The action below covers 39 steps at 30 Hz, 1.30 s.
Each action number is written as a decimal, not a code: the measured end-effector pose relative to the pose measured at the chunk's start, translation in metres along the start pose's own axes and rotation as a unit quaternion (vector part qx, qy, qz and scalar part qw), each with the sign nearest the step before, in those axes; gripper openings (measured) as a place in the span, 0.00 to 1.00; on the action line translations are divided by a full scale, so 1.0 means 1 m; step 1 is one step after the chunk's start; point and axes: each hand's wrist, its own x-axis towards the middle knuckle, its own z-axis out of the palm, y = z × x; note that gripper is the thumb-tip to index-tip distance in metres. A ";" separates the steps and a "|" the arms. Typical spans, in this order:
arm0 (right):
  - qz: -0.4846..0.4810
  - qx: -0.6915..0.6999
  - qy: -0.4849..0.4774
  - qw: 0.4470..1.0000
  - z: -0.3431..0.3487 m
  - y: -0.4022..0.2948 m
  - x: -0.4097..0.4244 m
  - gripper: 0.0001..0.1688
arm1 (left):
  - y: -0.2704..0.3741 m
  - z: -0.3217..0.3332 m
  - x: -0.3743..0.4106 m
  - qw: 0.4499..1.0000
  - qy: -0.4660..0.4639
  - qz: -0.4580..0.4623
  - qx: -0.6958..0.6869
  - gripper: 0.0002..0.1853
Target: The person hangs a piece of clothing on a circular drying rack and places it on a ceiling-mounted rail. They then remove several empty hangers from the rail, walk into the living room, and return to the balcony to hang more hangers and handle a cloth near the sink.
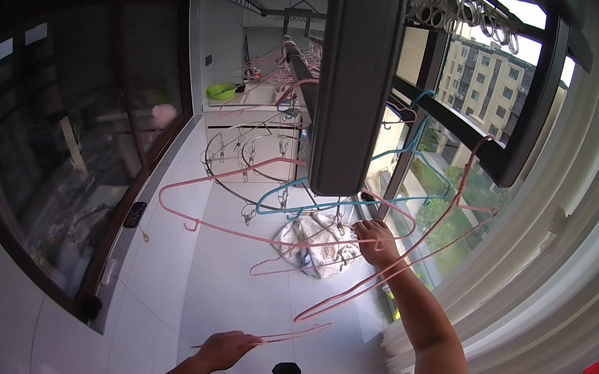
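My left hand (229,348), low in the view near my body, grips a thin pink clothes hanger (298,333), seen almost edge-on. Further forward, my right hand (377,242) has its fingers curled round the upper part of another pink hanger (278,271); the exact grip is partly hidden. A larger pink hanger (246,232) passes across the view in front of my right wrist. To the right, one more pink hanger (424,243) hangs from the dark rail. Blue hangers (413,201) hang behind. Below my right hand, a crumpled patterned cloth (317,245) lies low down by the floor.
A dark drying-rack beam (354,91) fills the upper middle. A round clip hanger (211,156) with several metal clips hangs behind it. Glass doors (71,124) stand left; a window and pale curtain (549,224) are right. A green basin (221,91) sits on the far counter.
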 end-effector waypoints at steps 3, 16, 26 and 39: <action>0.029 -0.010 0.001 1.000 -0.024 -0.017 0.016 0.12 | -0.009 -0.010 -0.009 1.000 0.006 -0.010 0.026 0.13; 0.060 0.050 -0.224 0.971 0.006 -0.099 -0.020 0.10 | -0.037 -0.030 -0.007 0.988 0.128 -0.030 -0.076 0.09; 0.086 0.032 -0.160 0.983 -0.011 -0.164 -0.055 0.08 | -0.063 -0.063 -0.006 0.987 -0.050 -0.144 -0.047 0.14; 0.412 0.437 -0.204 0.773 0.033 -0.251 -0.102 0.23 | -0.043 -0.003 0.059 0.679 0.090 -0.208 -0.698 0.04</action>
